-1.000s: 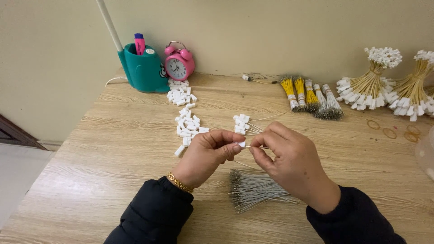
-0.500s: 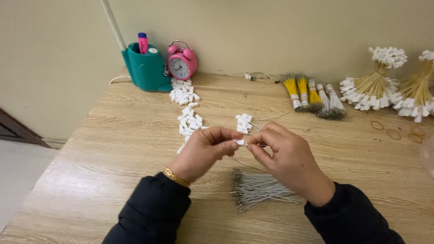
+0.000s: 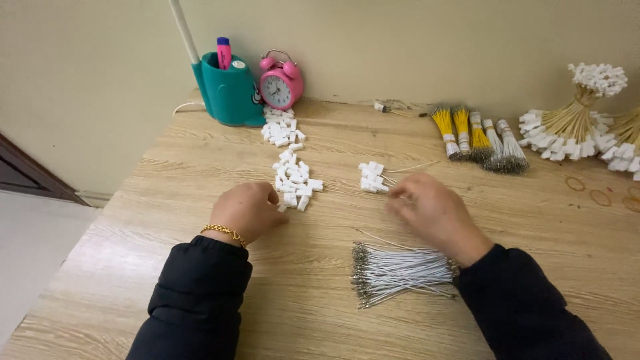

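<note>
Two hands apart on the surface: left hand (image 3: 248, 212) curled, fingers touching the white connector pile (image 3: 294, 181); right hand (image 3: 433, 215) blurred beside a smaller connector cluster (image 3: 372, 177), grip unclear. Best pinch one connector cleanly, keeping the wire bundle (image 3: 400, 272) undisturbed.

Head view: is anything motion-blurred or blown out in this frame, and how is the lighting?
Head view: the right hand is smeared by motion blur; the left hand and the white connectors beside it stay fairly sharp. Head view: light is soft and even, shadows on the wooden table are faint, no glare or blown-out patches.
</note>
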